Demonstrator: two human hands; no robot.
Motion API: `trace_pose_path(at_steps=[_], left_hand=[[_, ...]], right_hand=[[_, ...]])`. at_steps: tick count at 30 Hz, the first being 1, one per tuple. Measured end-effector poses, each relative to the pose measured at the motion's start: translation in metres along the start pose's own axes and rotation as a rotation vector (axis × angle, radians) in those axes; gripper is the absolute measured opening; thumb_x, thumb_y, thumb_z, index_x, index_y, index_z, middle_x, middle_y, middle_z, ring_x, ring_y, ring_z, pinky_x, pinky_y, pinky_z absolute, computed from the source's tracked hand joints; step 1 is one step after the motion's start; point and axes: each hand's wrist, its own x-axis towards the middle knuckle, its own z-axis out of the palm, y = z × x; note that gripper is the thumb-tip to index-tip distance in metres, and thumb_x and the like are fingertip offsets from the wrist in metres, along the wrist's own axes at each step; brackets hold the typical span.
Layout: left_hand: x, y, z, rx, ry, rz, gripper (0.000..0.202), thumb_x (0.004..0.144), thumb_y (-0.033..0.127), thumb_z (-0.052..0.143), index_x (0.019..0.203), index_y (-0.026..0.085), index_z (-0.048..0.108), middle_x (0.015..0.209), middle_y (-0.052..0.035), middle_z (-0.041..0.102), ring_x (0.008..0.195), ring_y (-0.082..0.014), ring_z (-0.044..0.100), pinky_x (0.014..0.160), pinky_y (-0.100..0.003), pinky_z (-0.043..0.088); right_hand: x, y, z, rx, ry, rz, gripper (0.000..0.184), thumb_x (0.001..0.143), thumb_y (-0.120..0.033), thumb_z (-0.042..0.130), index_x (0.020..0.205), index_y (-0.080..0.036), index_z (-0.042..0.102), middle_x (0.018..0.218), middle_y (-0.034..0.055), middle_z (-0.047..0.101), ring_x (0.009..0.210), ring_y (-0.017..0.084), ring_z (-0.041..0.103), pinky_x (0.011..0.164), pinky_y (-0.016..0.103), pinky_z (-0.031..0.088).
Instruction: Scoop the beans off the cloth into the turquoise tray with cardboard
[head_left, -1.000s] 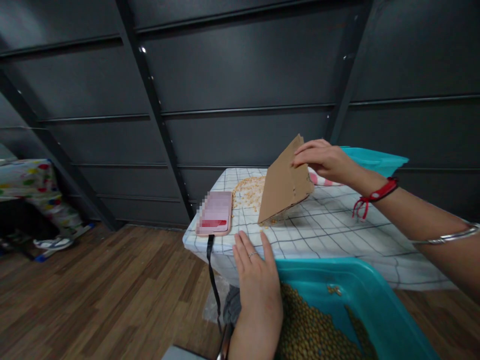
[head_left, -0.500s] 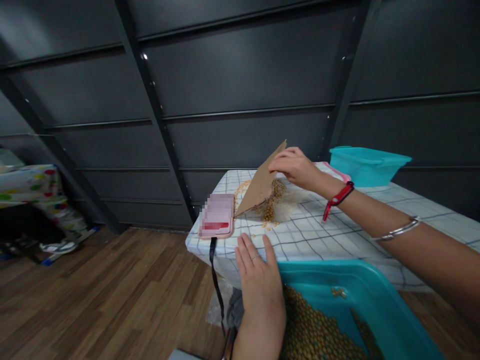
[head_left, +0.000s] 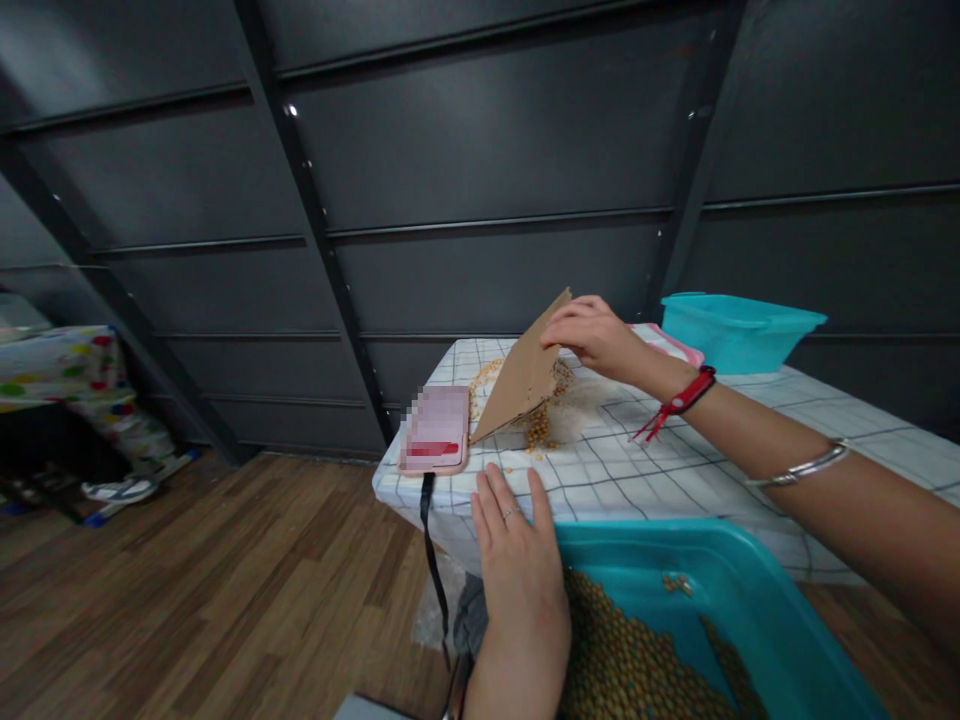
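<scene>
A tilted piece of brown cardboard [head_left: 519,375] is held by its upper right edge in my right hand [head_left: 589,335]. Its lower edge rests on the checked tablecloth among yellowish beans [head_left: 538,430], which look like soybeans and are partly hidden behind it. My left hand [head_left: 521,560] lies with fingers stretched out at the table's front edge, against the left side of a teal tub [head_left: 720,540]. Inside the tub is a heap of brownish-yellow beans [head_left: 637,650]. Left of the cardboard lies a phone in a pink case [head_left: 435,430].
A smaller turquoise basin [head_left: 739,330] stands at the back right of the table [head_left: 645,480], beside a pink-edged item [head_left: 671,345]. A black strap [head_left: 431,560] hangs from the phone. Behind rises a dark panelled wall [head_left: 495,160]. Another cloth-covered table [head_left: 67,370] is at far left.
The cardboard's top has dropped slightly, with my right hand shifting a little to the right on it. My left hand has stayed in place.
</scene>
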Motion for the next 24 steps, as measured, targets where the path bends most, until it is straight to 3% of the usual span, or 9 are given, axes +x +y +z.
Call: trace_pose_path(at_steps=[6,12,17,24], left_hand=[[-0.001,-0.002,-0.001,-0.074,-0.022,0.021,0.064,0.068,-0.001,0.043,0.127,0.022,0.043,0.137,-0.0090,0.042,0.122,-0.0388,0.036,0.096,-0.058,0.034],[-0.001,-0.002,-0.001,-0.073,-0.028,0.017,0.060,0.069,0.000,0.045,0.125,0.023,0.046,0.136,-0.0158,0.041,0.121,-0.0391,0.037,0.094,-0.060,0.035],[0.000,-0.003,-0.003,-0.058,-0.047,0.020,0.060,0.070,-0.001,0.042,0.127,0.017,0.043,0.132,-0.0195,0.045,0.121,-0.0373,0.039,0.095,-0.057,0.036],[0.001,-0.004,-0.010,-0.082,-0.043,0.063,0.075,0.066,-0.006,0.038,0.132,0.028,0.032,0.137,-0.0023,0.043,0.122,-0.0384,0.036,0.095,-0.059,0.036]], right_hand=[[-0.005,0.007,-0.006,-0.009,0.016,0.028,0.030,0.077,-0.007,0.039,0.086,-0.026,0.062,0.085,-0.0005,0.067,0.088,0.017,0.056,0.081,0.036,0.032],[0.002,0.001,0.004,-0.011,0.005,0.022,0.032,0.076,-0.006,0.039,0.088,-0.026,0.061,0.087,-0.0013,0.067,0.089,0.016,0.055,0.082,0.035,0.031],[-0.005,0.008,-0.004,-0.005,0.001,0.018,0.030,0.076,-0.008,0.040,0.084,-0.026,0.062,0.084,-0.0012,0.067,0.088,0.016,0.055,0.083,0.036,0.031],[-0.001,0.002,-0.001,-0.005,-0.007,0.033,0.033,0.077,-0.009,0.038,0.090,-0.028,0.062,0.088,-0.0017,0.067,0.090,0.017,0.054,0.084,0.038,0.031]])
